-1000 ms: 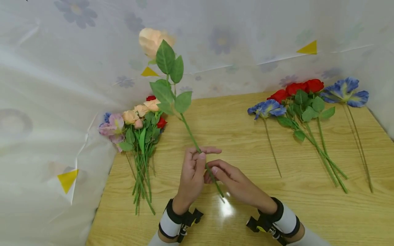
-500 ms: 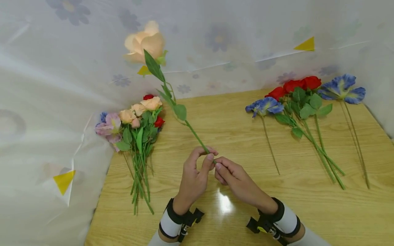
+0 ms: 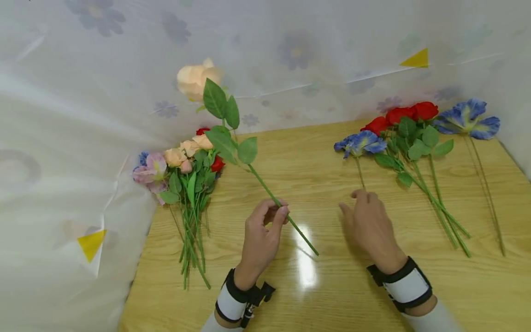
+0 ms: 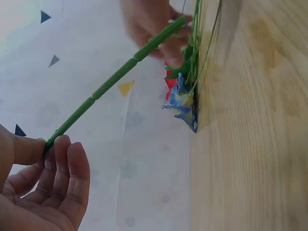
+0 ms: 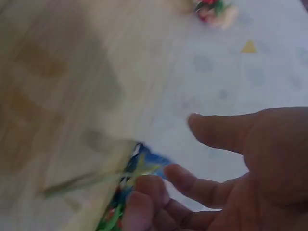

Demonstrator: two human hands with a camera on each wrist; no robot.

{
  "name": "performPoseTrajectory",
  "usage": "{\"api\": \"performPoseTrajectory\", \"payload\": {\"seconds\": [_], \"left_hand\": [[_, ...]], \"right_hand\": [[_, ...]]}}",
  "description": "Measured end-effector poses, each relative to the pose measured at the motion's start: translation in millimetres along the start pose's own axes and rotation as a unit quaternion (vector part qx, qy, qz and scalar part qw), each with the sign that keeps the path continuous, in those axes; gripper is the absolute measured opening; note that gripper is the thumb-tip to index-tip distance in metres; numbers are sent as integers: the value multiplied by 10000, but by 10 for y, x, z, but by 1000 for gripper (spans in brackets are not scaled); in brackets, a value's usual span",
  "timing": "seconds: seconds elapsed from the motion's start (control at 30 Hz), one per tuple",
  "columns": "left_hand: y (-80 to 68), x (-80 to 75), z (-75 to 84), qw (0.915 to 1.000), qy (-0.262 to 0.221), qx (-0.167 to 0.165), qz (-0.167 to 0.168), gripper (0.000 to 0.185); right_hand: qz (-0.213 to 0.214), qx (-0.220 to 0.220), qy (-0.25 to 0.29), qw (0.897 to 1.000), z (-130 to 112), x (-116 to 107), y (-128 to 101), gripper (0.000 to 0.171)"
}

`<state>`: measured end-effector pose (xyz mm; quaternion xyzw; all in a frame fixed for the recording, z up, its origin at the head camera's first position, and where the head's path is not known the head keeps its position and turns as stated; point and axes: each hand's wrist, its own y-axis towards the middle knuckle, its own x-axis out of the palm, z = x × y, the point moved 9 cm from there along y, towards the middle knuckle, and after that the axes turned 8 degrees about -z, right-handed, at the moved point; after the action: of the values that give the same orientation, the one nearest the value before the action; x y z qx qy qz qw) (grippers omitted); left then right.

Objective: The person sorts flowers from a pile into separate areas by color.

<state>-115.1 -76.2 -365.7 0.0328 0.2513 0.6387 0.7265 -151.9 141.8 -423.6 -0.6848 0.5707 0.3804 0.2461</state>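
My left hand [image 3: 262, 240] pinches the green stem of a peach rose [image 3: 198, 82] between thumb and fingers. The rose is held up at a slant, bloom away from me, its cut end pointing down to the right. In the left wrist view the jointed stem [image 4: 115, 79] runs up from the fingertips. My right hand [image 3: 371, 226] hovers over the stem of a blue iris-like flower [image 3: 360, 144], thumb spread apart from the fingers. The right wrist view, blurred, shows a wide gap between thumb [image 5: 216, 132] and fingers, with the blue flower [image 5: 149, 161] beyond the fingertips.
On the left of the wooden table [image 3: 290, 161] lies a bunch of mixed flowers [image 3: 188, 180], stems toward me. Several red roses [image 3: 400, 117] lie at the right, beside another blue flower [image 3: 469, 120]. A pale patterned sheet [image 3: 265, 55] hangs behind the table.
My right hand has left the rose's stem end and moved right, over the blue flower's stem. The left hand keeps the rose, whose bloom has turned and sits a little lower than half a second ago.
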Motion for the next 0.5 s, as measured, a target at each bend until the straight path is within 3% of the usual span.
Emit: {"api": "performPoseTrajectory", "payload": {"seconds": [0.1, 0.23, 0.4, 0.5], "left_hand": [[-23, -29, -47, 9998, -1, -183, 24, 10], [-23, -58, -41, 9995, -60, -303, 35, 9], [26, -67, 174, 9992, -271, -298, -61, 7], [28, -84, 256, 9990, -343, -284, -101, 8]], "right_hand": [[-328, 669, -572, 9956, 439, -21, -31, 25], [-741, 763, -557, 9928, 675, 31, -29, 15], [-1179, 1121, 55, 9867, 795, 18, -22, 16], [-1213, 1192, 420, 9845, 846, -55, -22, 29]]}}
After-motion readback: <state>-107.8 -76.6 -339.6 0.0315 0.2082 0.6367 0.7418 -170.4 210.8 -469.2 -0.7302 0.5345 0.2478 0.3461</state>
